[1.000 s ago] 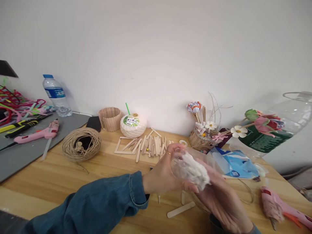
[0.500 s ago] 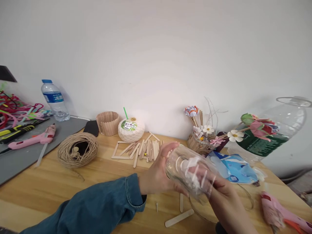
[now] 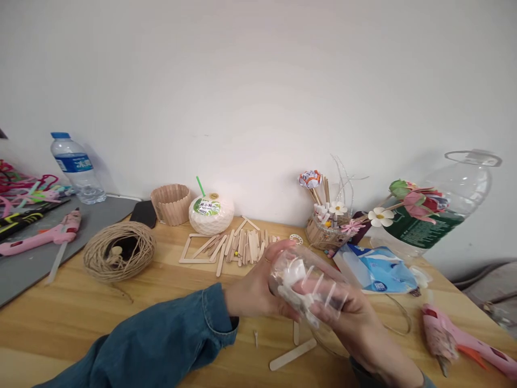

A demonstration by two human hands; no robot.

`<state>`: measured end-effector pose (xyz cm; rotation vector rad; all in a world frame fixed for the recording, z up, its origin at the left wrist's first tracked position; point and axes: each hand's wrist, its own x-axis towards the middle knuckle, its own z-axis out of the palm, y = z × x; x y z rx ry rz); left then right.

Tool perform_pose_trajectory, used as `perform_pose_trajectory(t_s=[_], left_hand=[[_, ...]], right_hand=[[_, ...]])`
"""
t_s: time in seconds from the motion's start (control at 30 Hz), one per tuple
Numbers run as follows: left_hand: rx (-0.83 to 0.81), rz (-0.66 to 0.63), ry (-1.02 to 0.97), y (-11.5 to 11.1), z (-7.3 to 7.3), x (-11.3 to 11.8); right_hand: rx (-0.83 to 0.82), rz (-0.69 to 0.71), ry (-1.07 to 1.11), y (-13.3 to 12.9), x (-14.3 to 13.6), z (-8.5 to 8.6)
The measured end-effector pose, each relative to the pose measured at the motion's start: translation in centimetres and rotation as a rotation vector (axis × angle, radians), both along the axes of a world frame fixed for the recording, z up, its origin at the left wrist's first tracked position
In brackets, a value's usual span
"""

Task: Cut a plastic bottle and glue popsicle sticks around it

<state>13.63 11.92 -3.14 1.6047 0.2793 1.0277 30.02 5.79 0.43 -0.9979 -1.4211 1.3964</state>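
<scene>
My left hand [image 3: 256,288] is wrapped round the base end of a clear ribbed plastic container [image 3: 329,269], which looks like a cut bottle and lies tilted above the table. The fingers of my right hand [image 3: 359,318] reach inside its open end and hold a crumpled white tissue [image 3: 297,283] against the inner wall. Part of those fingers shows blurred through the plastic. Beneath my hands, a wooden craft stick [image 3: 293,354] lies on the table, with a tiny pale scrap [image 3: 256,338] left of it.
A twine ball [image 3: 119,250], a pink glue gun [image 3: 60,231] and a water bottle [image 3: 76,167] are on the left. Craft sticks [image 3: 242,248] lie behind my hands. On the right are a blue tissue pack [image 3: 379,269], a flower basket [image 3: 323,231] and another glue gun [image 3: 452,339].
My right hand has pushed deeper into the container, carrying the tissue toward its base end. The view has shifted slightly to the right.
</scene>
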Motion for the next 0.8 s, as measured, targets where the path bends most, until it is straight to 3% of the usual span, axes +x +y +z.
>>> perform_pose_trajectory(t_s=[0.1, 0.2, 0.3, 0.4, 0.47, 0.53, 0.63, 0.7, 0.8], left_hand=[[-0.049, -0.021, -0.067, 0.3, -0.6, 0.2], [0.063, 0.089, -0.049, 0.9, -1.4, 0.0], [0.323, 0.262, 0.047, 1.7, -2.0, -0.4], [0.451, 0.255, 0.123, 2.0, -1.9, -0.7], [0.34, 0.128, 0.135, 1.9, -1.3, -0.9], [0.074, -0.034, 0.079, 1.7, -0.4, -1.0], [-0.314, -0.209, -0.032, 1.3, 1.1, -1.3], [-0.438, -0.22, -0.055, 0.9, 1.8, -1.4], [-0.468, -0.168, -0.103, 0.6, 2.2, -1.3]], right_hand=[[-0.186, -0.044, 0.392, 0.3, -0.5, -0.1], [-0.243, -0.05, 0.578, 0.5, -1.0, 0.5], [-0.178, -0.059, 0.584, 0.4, -1.1, 0.7], [-0.017, -0.2, 0.349, 0.2, -0.9, -0.1], [0.186, -0.322, 0.082, 0.1, -0.4, -0.7], [0.461, -0.354, -0.191, 0.1, 0.1, -1.0], [0.801, -0.177, -0.471, 0.3, 0.6, -1.2], [0.891, -0.067, -0.575, 0.5, 0.5, -1.1], [0.805, -0.059, -0.732, 0.6, 0.6, -0.7]])
